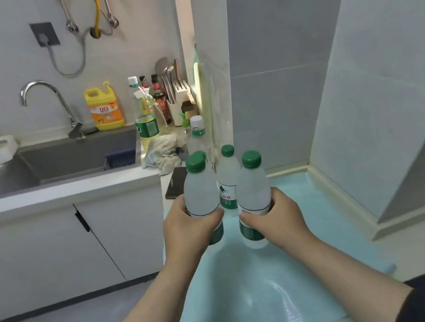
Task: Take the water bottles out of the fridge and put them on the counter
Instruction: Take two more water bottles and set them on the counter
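Note:
Each of my hands grips a frosted water bottle with a green cap above a light blue mat [317,241] on a low surface. My left hand [189,229] wraps the left bottle [201,191]. My right hand [276,214] wraps the right bottle [253,190], whose base is at or just above the mat. A third green-capped bottle [227,178] stands upright on the mat just behind and between them. A fourth bottle with a white cap [197,138] stands farther back by the wall corner. The fridge is not in view.
The white counter [57,196] with a grey sink [65,163] and tap lies to the left. On its right end are a yellow detergent jug [104,108], sauce bottles, a knife block [181,98], a crumpled cloth [162,152] and a dark phone [175,182]. Tiled walls close the right side.

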{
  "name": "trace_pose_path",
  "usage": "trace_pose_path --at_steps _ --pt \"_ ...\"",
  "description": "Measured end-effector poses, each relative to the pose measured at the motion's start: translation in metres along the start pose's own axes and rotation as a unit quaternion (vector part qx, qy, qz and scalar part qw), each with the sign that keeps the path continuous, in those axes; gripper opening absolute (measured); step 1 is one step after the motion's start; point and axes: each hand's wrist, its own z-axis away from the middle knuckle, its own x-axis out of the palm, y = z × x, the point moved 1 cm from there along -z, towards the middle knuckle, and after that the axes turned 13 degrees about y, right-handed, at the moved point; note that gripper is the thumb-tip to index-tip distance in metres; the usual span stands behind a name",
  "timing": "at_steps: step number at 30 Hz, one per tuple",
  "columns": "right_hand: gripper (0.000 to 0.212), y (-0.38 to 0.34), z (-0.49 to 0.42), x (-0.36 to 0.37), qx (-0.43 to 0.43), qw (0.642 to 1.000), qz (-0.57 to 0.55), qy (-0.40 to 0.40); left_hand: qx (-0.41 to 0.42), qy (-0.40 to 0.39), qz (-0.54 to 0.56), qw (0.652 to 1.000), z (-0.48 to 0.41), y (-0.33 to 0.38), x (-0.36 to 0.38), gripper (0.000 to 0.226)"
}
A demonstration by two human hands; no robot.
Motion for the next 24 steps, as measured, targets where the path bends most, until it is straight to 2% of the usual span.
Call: trace_pose_path --at_steps 9,18,24 --pt "0.048 0.061 -0.053 0.072 0.011 1.000 -0.006 -0.012 -0.011 0.025 -0.024 0.999 -0.042 -0.063 0.057 0.045" --pt "0.060 0.074 -0.060 0.074 -0.009 0.999 -0.002 -0.051 -0.013 0.002 -0.058 0.998 -0.048 -0.079 0.067 0.056" --pt "0.069 0.054 -0.056 0.048 -0.033 0.996 -0.016 -0.078 0.020 -0.032 -0.063 0.997 -0.040 -0.051 0.044 0.078"
